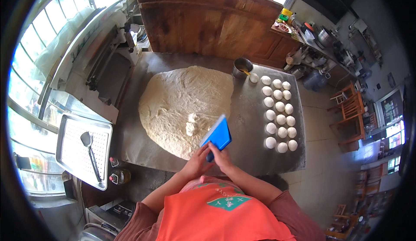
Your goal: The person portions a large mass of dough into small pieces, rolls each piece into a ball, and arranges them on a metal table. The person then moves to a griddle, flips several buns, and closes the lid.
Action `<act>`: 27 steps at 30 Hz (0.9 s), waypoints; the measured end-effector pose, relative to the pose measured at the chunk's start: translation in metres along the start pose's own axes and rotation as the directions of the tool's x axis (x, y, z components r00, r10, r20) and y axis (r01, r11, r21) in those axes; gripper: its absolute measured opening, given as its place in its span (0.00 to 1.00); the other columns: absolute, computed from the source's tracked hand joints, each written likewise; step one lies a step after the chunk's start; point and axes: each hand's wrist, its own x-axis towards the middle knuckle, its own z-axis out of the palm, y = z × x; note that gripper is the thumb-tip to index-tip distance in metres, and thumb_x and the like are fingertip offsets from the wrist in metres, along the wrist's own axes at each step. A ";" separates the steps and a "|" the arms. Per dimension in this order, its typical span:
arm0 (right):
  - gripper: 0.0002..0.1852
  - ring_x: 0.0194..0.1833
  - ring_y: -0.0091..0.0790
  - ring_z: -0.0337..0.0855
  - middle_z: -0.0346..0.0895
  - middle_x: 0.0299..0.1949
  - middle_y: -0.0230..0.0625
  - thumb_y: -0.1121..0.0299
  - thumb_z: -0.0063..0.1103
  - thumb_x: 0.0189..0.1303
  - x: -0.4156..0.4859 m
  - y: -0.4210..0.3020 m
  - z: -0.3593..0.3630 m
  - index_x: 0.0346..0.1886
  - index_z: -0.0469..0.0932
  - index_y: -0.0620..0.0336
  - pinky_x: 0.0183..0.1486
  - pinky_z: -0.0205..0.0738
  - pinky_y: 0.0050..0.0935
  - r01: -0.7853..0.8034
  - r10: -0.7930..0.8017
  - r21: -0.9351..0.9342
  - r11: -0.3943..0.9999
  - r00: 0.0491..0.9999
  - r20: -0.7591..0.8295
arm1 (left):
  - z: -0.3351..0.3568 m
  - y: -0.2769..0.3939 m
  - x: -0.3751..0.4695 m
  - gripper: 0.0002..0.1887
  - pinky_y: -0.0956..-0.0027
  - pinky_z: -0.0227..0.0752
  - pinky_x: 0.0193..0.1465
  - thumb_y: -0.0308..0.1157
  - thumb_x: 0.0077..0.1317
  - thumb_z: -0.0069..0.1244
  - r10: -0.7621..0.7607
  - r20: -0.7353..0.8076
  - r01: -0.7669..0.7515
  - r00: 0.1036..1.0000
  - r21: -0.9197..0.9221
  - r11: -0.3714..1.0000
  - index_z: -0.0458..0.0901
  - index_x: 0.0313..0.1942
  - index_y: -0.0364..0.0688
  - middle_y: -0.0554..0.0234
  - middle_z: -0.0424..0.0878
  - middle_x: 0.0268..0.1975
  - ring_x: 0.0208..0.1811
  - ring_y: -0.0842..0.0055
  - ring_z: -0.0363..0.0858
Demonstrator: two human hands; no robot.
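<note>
A large flat sheet of dough (185, 101) covers much of the steel worktable, with small torn lumps of dough (192, 124) on its near part. At its lower right edge, a blue scraper (218, 133) with a dark handle is tilted upward between my hands. My right hand (221, 156) is shut on the scraper near its handle. My left hand (197, 161) touches the scraper's lower edge with its fingertips; whether it grips it is hidden. Rows of round dough balls (280, 119) lie on the table to the right.
A metal pot (242, 68) with a yellowish handle in it stands at the table's far edge. A dough-rolling machine (110, 75) is on the left. Nearer, a perforated metal tray (73, 156) holds a ladle (91, 153). Bottles (121, 177) with red caps stand beside the tray.
</note>
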 end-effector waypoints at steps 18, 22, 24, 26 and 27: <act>0.05 0.45 0.34 0.80 0.83 0.33 0.28 0.67 0.58 0.55 0.445 -0.169 -0.046 0.30 0.84 0.43 0.60 0.67 0.45 0.825 0.002 -0.176 -0.537 0.209 0.978 | 0.009 -0.139 -0.081 0.75 0.50 0.44 0.81 0.53 0.38 0.77 -0.877 -0.410 0.882 0.249 0.471 0.031 0.42 0.71 0.14 0.18 0.39 0.76 0.79 0.35 0.40; 0.05 0.47 0.35 0.84 0.85 0.33 0.29 0.67 0.60 0.57 0.512 -0.108 -0.015 0.32 0.85 0.42 0.55 0.68 0.45 0.843 0.171 -0.267 -0.467 0.382 0.908 | 0.003 -0.115 -0.063 0.69 0.50 0.48 0.80 0.45 0.40 0.75 -0.879 -0.405 0.886 0.252 0.462 0.041 0.46 0.71 0.15 0.22 0.41 0.77 0.80 0.38 0.42; 0.05 0.47 0.38 0.86 0.86 0.35 0.31 0.66 0.61 0.58 0.522 -0.081 -0.011 0.33 0.85 0.43 0.52 0.70 0.48 0.861 0.223 -0.262 -0.436 0.386 0.895 | 0.004 -0.109 -0.062 0.68 0.51 0.46 0.81 0.45 0.40 0.75 -0.881 -0.400 0.890 0.251 0.453 0.048 0.47 0.71 0.14 0.21 0.40 0.77 0.80 0.38 0.41; 0.05 0.46 0.38 0.87 0.86 0.35 0.32 0.67 0.61 0.57 0.538 -0.075 0.007 0.33 0.85 0.43 0.50 0.71 0.47 0.870 0.248 -0.260 -0.419 0.385 0.889 | 0.003 -0.104 -0.060 0.68 0.52 0.44 0.81 0.45 0.41 0.75 -0.889 -0.387 0.884 0.246 0.466 0.042 0.47 0.71 0.14 0.20 0.40 0.77 0.80 0.37 0.40; 0.05 0.45 0.39 0.87 0.87 0.36 0.32 0.67 0.60 0.57 0.542 -0.071 0.011 0.33 0.85 0.43 0.49 0.72 0.47 0.872 0.262 -0.271 -0.407 0.395 0.880 | -0.001 -0.101 -0.056 0.68 0.52 0.43 0.82 0.45 0.41 0.75 -0.895 -0.373 0.872 0.243 0.489 0.033 0.47 0.70 0.14 0.20 0.40 0.77 0.80 0.37 0.40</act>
